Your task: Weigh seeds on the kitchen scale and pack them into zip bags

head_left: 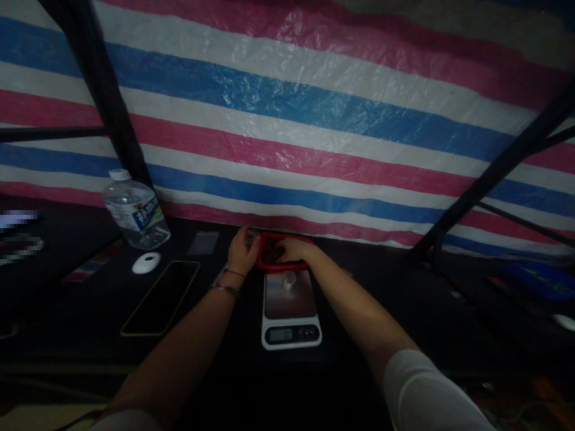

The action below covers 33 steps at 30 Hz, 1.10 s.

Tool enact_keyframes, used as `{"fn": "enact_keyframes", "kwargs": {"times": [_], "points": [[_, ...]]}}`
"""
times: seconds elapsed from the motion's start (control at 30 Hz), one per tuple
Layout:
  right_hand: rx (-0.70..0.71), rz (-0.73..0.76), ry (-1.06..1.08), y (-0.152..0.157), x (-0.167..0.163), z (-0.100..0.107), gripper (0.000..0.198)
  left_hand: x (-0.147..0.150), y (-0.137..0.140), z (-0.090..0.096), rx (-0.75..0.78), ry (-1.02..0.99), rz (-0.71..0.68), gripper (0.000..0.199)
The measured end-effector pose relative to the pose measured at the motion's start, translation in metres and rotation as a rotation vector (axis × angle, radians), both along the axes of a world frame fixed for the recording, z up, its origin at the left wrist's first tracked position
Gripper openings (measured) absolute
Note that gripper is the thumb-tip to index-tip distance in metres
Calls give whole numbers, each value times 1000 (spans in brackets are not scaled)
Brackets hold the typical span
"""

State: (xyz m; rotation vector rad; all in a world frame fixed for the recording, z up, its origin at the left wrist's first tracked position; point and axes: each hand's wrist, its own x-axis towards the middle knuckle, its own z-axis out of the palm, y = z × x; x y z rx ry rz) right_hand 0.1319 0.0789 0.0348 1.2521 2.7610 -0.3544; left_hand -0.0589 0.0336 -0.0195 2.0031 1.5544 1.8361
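A red plastic basket (287, 265) sits at the back of the dark table, with small dark brown pieces (270, 250) in it. My right hand (293, 249) reaches into it, fingers curled down among the pieces; what they pinch is too small to name. At the basket's left side is my left hand (243, 250), thumb and fingers closed around a small clear plastic thing (252, 236). Just in front of the basket stands a white digital kitchen scale (291, 335), its display lit but unreadable. On its metal plate rests a small clear cup (288, 280).
Left of my arms lie a phone (160, 298), a white oval case (146, 263) and a flat clear bag (203, 243). A water bottle (136, 209) stands behind them. Striped sheeting (296, 155) and slanted black posts (476, 185) border the table. A blue object (539, 280) lies far right.
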Motion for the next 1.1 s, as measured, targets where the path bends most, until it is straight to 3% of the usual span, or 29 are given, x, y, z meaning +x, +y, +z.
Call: {"fn": "enact_keyframes", "kwargs": {"times": [0.23,0.6,1.1], "points": [[6,-47,-43,-2,1,2,35,0,0,0,-3,6,-17,45],[105,-81,60,2,6,5,24,0,1,-1,-9,8,-11,44],[103,-87,144,-15,22,14,23,0,2,0,-18,-23,-35,44]]}}
